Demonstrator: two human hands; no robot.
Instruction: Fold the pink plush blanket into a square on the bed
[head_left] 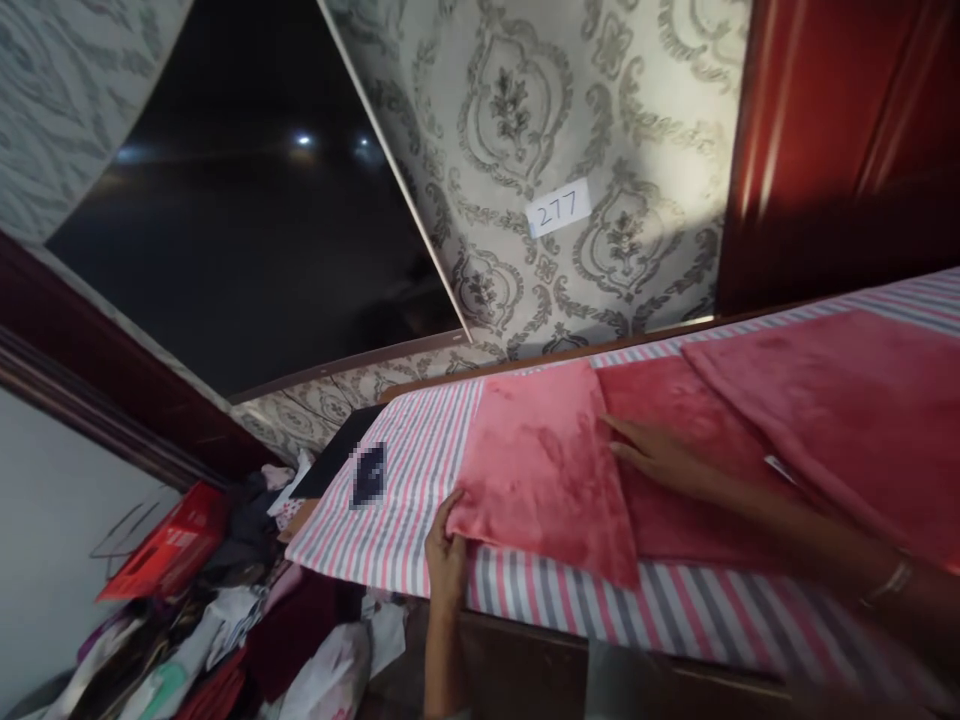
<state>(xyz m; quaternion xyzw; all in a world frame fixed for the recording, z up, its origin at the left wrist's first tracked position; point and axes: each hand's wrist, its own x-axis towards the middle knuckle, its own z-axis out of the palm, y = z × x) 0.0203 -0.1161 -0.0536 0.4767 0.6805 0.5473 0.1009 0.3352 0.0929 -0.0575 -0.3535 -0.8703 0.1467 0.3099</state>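
Note:
A pink plush blanket [544, 465] lies spread on a striped cloth, its left part folded over in a flap. My left hand [446, 550] is closed on the flap's near left corner, fingers curled at the edge. Farther right, my right hand [664, 455] rests with fingers stretched out, the tips by the flap's right edge. A bracelet [889, 580] circles the right wrist. Another folded layer of the plush fabric, with a small white tag [784, 470] at its edge, lies beyond that arm.
The striped cloth [405, 440] covers a long surface along a patterned wall. A dark screen [285, 200] and a paper marked 277 [559, 207] are on the wall. Clothes [210, 630] and a red bag [169, 540] are heaped at lower left. A blurred dark patch [368, 476] sits on the cloth.

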